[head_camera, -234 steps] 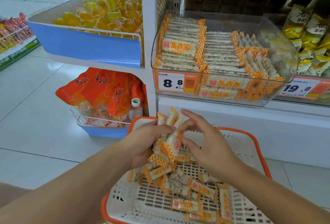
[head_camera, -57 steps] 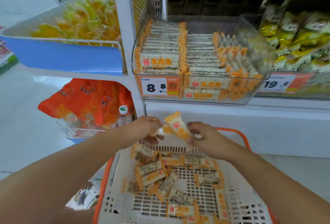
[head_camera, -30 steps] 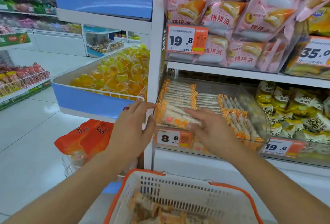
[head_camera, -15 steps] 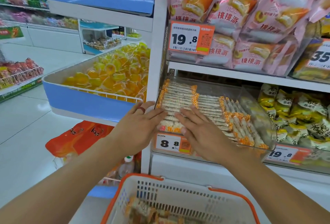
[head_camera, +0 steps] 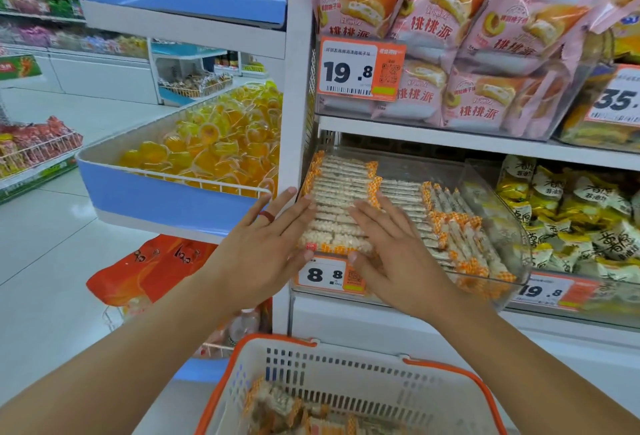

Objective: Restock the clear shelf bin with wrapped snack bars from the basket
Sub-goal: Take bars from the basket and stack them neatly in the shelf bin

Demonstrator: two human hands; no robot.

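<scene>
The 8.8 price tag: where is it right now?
In the head view, the 8.8 price tag sits on the front lip of the clear shelf bin, low between the left hand and right hand.

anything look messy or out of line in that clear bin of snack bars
Mostly tidy. The left stacks in the clear bin lie flat and square, under the flat left hand and right hand. The right-hand bars look odd: they stand on edge, leaning and fanned, unlike the flat rows.
</scene>
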